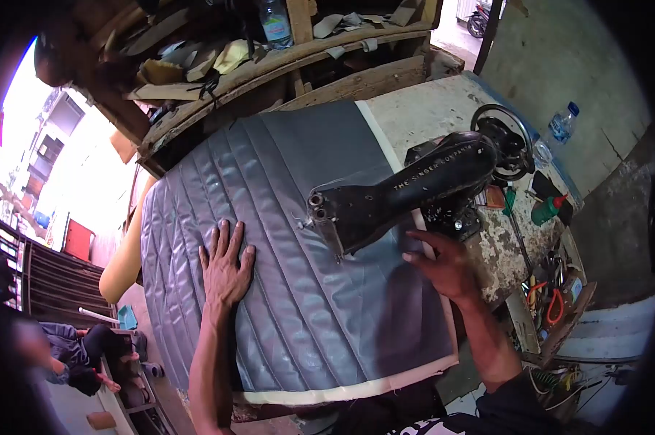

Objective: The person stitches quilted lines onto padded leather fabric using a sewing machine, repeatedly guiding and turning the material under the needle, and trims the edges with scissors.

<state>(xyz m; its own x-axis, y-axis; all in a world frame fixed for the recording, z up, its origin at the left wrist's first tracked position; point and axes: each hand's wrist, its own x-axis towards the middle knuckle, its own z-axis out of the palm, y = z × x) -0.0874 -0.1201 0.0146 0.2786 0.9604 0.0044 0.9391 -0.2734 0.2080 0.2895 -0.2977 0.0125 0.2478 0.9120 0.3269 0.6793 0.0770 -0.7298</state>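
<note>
A large grey vinyl cover (291, 304), stitched in long parallel channels and backed with pale foam at its edges, spreads over the table. My left hand (226, 264) lies flat on its quilted part, fingers spread. At the right side of the cover is my right hand (443, 264), thumb and forefinger apart, close to the base of the machine. Between my hands a black Singer sewing machine (407, 188) reaches over the cover, its head above the stitched channels. The needle area is hidden behind the head.
Wooden shelving (298, 58) with scraps and a bottle (275, 25) borders the back. Right of the machine are a handwheel (512, 141), a green bottle (547, 210) and a water bottle (563, 123). Orange-handled scissors (554, 306) lie in a wooden tray. A person (81, 355) sits at lower left.
</note>
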